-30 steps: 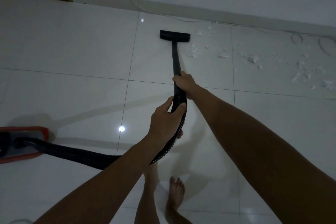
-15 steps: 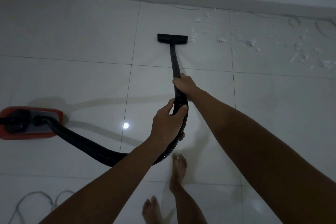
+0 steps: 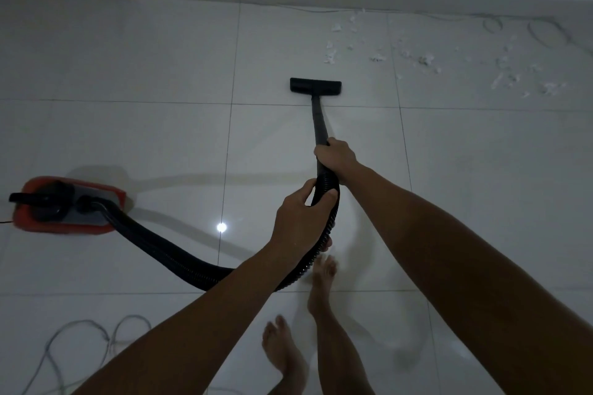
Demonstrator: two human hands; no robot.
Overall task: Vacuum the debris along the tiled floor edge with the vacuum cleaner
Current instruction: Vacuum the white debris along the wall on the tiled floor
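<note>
While both hands clasp the vacuum, the right hand (image 3: 337, 160) wraps the wand (image 3: 319, 120) and the left hand (image 3: 300, 221) the hose (image 3: 154, 239). Its nozzle (image 3: 316, 86) sits on the floor (image 3: 128, 58), seemingly short of the scraps (image 3: 426, 59)

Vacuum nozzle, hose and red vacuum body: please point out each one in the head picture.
Vacuum nozzle (image 3: 315, 86), head view, middle of the flat black head.
Hose (image 3: 167, 248), head view, ribbed part lying on the floor.
Red vacuum body (image 3: 69, 204), head view, top of the casing.

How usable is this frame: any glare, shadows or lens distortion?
Head view: dim and bluish overall; one small bright glare spot on the glossy tiled floor; soft shadow behind the vacuum cleaner; wide-angle bending of the wall edge; debris still discernible.
</note>
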